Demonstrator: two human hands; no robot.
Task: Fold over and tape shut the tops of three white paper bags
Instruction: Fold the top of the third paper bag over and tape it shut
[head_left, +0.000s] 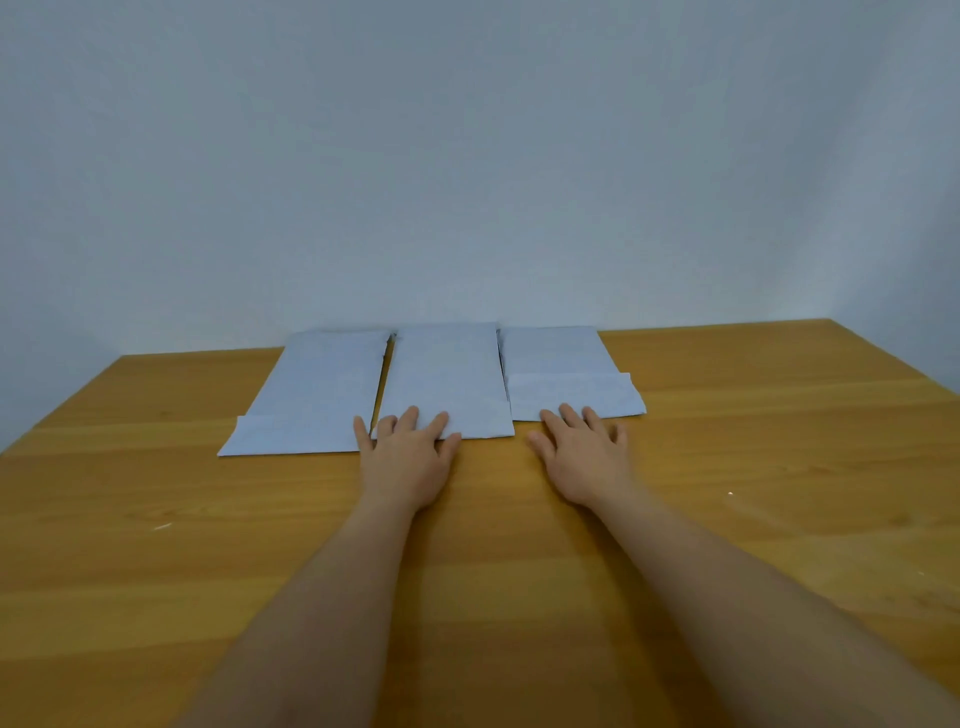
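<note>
Bags: three white paper bags lie flat side by side on the wooden table (727, 519), against the wall (467, 156).
Left bag (311, 395): near end folded over into a band.
Middle bag (447, 379): flat, no fold visible.
Right bag (561, 374): wide folded band across its near end.
Left hand (408, 452): fingers spread and straight, resting on the middle bag's near edge, gripping nothing.
Right hand (584, 454): fingers spread and straight, tips on the right bag's near edge, holding nothing.

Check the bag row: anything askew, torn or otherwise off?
No tears or spills show. The row is uneven: the right bag has a wider folded band and its near edge lies farther back than the left bag and middle bag. No tape shows. The left hand rests on the middle bag.
</note>
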